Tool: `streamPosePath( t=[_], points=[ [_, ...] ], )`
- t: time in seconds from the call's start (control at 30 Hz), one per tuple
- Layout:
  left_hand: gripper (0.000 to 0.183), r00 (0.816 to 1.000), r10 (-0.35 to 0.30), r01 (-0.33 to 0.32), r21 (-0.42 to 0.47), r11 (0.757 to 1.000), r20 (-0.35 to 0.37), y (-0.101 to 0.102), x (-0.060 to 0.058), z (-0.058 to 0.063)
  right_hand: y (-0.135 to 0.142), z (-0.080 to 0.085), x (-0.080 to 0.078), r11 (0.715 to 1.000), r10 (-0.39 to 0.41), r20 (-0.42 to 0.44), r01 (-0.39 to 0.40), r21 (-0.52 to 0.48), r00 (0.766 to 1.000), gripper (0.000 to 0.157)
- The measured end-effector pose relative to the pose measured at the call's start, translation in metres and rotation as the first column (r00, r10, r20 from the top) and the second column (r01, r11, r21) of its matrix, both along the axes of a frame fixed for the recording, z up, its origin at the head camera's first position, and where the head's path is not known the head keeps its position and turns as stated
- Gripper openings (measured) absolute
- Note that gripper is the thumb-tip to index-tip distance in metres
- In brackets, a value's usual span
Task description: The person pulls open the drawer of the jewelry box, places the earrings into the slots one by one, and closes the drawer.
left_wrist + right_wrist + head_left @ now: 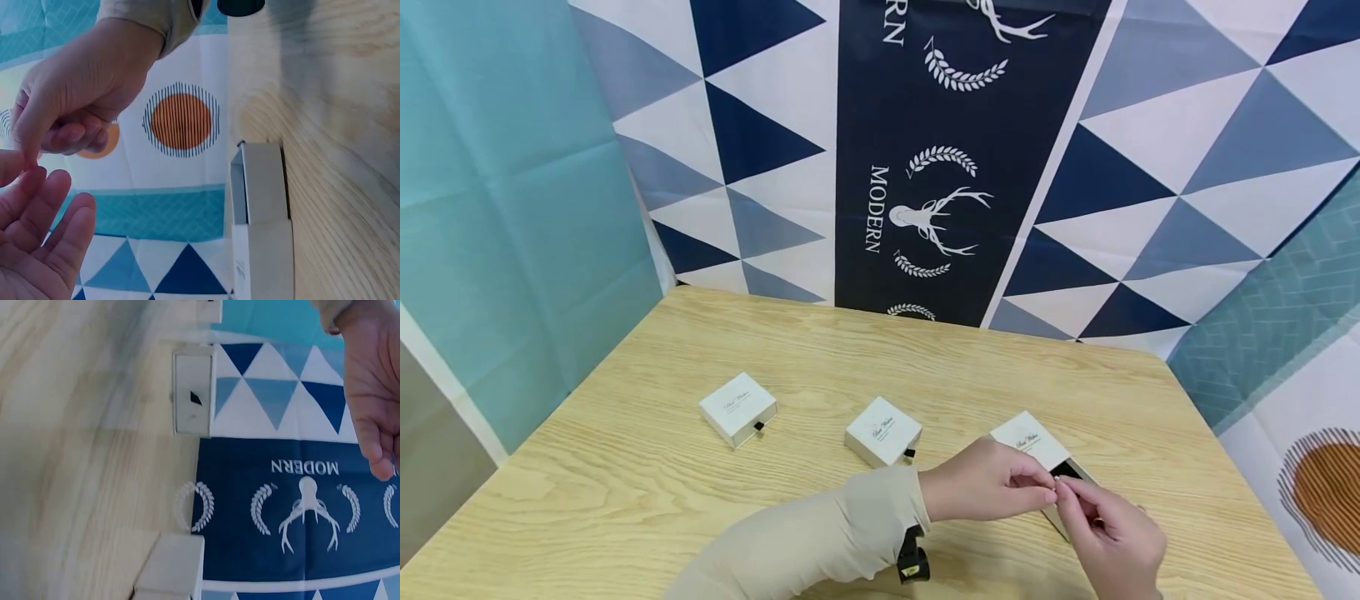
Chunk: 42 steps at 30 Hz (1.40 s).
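Observation:
My left hand (988, 483) and right hand (1116, 537) meet fingertip to fingertip over the right-hand box. Thumb and forefinger of each pinch a tiny pale thing (1057, 479), mostly hidden by the fingertips; I cannot tell its kind. Below them, the white drawer box (1028, 437) has its drawer (1086, 475) slid out toward me, showing a dark inside. In the left wrist view the left hand (37, 231) comes from below with its other fingers spread, and the right hand (87, 81) reaches from above, its other fingers curled.
Two more white drawer boxes, one in the middle (882, 429) and one at the left (737, 407), stand closed on the wooden table (625, 483), black pull tabs facing me. A patterned cloth (760, 150) hangs behind the table; a turquoise cloth (512, 183) hangs at the left.

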State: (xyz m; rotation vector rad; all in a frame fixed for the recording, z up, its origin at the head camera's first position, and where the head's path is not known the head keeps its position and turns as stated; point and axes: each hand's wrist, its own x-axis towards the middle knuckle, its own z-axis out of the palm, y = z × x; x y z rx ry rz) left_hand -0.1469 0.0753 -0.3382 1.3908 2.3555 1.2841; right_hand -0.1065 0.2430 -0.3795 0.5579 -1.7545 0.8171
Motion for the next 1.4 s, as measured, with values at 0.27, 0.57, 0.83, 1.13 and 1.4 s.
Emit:
streamPosePath(
  t=[0.27, 0.57, 0.83, 1.13, 1.4],
  points=[
    [0.013, 0.989, -0.062, 0.061, -0.015, 0.998, -0.135, -0.016, -0.003, -0.001, -0.012, 0.004, 0.004, 0.990, 0.024, -0.038, -0.018, 0.143, 0.999, 0.054],
    [0.011, 0.963, -0.203, 0.193, -0.077, 0.978, -0.175, -0.027, -0.013, -0.005, -0.011, 0.003, 0.011, 0.960, 0.101, 0.060, -0.113, 0.257, 0.993, 0.050],
    [0.011, 0.932, -0.275, 0.257, -0.104, 0.961, -0.236, -0.035, -0.017, -0.008, -0.012, 0.001, 0.016, 0.963, 0.055, 0.114, -0.083, 0.255, 0.992, 0.051],
    [0.013, 0.918, -0.257, 0.220, -0.152, 0.964, -0.303, -0.038, -0.017, -0.012, -0.018, -0.006, 0.012, 0.955, 0.105, 0.104, -0.129, 0.267, 0.989, 0.046],
    [0.014, 0.908, -0.278, 0.231, -0.179, 0.956, -0.314, -0.036, -0.017, -0.014, -0.015, -0.008, 0.012, 0.957, 0.102, 0.120, -0.130, 0.260, 0.988, 0.046]
  ],
)
